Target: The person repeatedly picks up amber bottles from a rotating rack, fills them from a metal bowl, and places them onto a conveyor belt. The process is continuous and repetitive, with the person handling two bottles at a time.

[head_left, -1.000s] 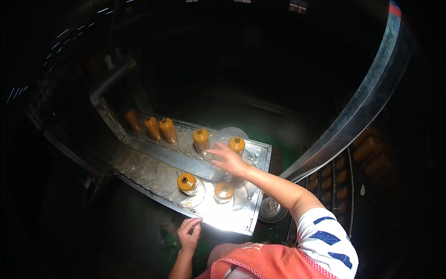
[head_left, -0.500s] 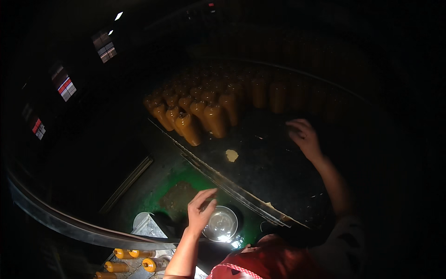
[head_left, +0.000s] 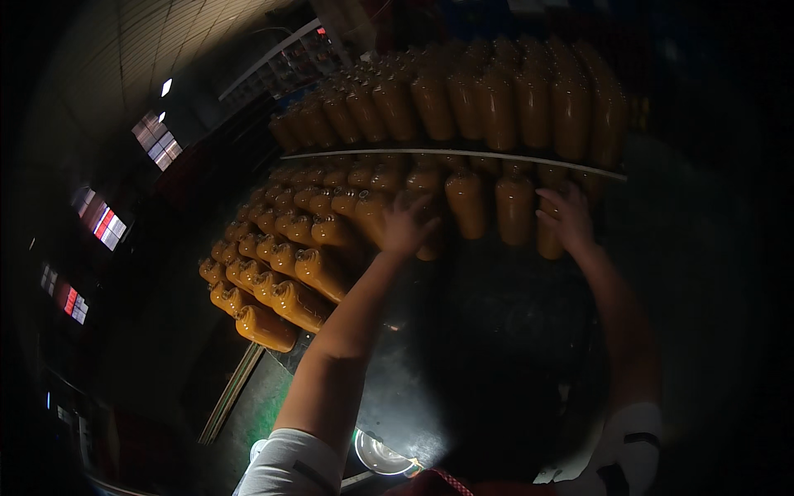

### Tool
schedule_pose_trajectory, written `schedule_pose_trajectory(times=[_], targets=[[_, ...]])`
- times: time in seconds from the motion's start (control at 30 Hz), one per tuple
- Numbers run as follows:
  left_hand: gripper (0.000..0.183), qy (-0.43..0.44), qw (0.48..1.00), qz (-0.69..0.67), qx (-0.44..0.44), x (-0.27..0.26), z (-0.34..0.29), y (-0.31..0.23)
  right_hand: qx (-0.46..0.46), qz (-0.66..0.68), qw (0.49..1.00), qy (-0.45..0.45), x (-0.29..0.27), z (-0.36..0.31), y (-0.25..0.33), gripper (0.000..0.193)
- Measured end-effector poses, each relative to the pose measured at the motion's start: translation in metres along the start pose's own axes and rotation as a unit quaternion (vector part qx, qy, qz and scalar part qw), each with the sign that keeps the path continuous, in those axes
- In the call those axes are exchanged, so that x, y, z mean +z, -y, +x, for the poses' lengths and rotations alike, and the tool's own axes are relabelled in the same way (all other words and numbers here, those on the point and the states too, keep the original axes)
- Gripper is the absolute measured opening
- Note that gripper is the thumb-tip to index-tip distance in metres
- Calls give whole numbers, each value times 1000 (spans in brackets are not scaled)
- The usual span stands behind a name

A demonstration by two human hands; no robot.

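Note:
Both my arms stretch forward over a dark tabletop [head_left: 496, 306] toward rows of clear bottles filled with orange-brown contents. My left hand [head_left: 407, 225], fingers spread, lies against a filled bottle [head_left: 428, 246] at the front of the middle rows; its palm side is hidden. Farther right, my right hand [head_left: 571, 217] has its fingers curled around the upper part of another filled bottle [head_left: 549, 241]. Between the hands stand two more bottles, one nearer the left hand [head_left: 466, 207] and one nearer the right [head_left: 514, 211]. Deep shadow blurs the contact points.
Packed bottles [head_left: 285, 302] extend to the table's left edge. Behind a pale strip [head_left: 455, 151] stands another dense block of filled bottles [head_left: 496, 99]. A round metal bowl [head_left: 382, 453] is below, near my body. Lit windows [head_left: 157, 142] show at left.
My view has shifted up toward the bottles. The left hand has moved from above the bowl to the bottle rows, and the right hand has reached a bottle.

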State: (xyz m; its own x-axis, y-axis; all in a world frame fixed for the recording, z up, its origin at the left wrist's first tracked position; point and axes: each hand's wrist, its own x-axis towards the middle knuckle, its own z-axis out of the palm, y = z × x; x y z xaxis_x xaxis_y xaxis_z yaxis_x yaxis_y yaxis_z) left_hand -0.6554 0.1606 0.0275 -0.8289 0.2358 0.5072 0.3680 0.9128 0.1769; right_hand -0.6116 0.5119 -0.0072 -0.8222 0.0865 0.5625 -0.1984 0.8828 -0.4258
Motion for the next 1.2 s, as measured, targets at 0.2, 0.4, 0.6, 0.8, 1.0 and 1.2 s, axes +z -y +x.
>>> schedule_pose_trajectory(times=[0.2,0.4,0.6,0.8,1.0,1.2], targets=[[51,-47,990,-105,-76,8,-5,-20,19,30,998,-52,-21,-16,12,44],[48,-111,982,-134,-75,-35,-82,-25,10,65,982,-179,-40,-100,19,44],[55,-210,867,-409,-194,-103,-241,22,163,484,843,-171,-76,-206,86,36],[65,-154,533,-771,-313,-200,-439,62,359,763,536,41,-84,-302,257,42],[62,-172,316,-796,-486,-221,-563,89,461,798,313,228,-34,-383,409,59],[59,-206,164,-822,-505,-205,-627,111,494,768,259,314,17,-432,483,51]])
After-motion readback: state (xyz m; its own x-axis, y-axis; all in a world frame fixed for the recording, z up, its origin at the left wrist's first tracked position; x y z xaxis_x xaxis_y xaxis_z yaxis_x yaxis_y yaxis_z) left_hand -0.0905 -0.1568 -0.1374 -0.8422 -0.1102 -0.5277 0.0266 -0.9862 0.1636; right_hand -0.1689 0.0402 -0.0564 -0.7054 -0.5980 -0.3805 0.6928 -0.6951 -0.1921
